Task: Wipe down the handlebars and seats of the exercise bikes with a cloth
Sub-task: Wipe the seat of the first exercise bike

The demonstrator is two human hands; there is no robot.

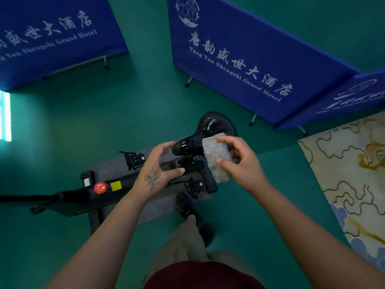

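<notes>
Flooring [145, 97] of green vinyl fills the room, with blue hotel screens [239, 59] standing from ten to two o'clock and a patterned rug [354, 163] at three. At centre an exercise bike [116, 188] stands on a grey mat [154, 207], its glossy black seat [212, 130] at one o'clock. The right hand [239, 161] pinches a folded grey cloth [216, 159] between thumb and fingers, over the seat's narrow end. The left hand [158, 170], fingers loosely spread and holding nothing, hovers beside it, covering part of the frame. A red knob [100, 187] sits at eight o'clock, pedals [134, 159] between.
</notes>
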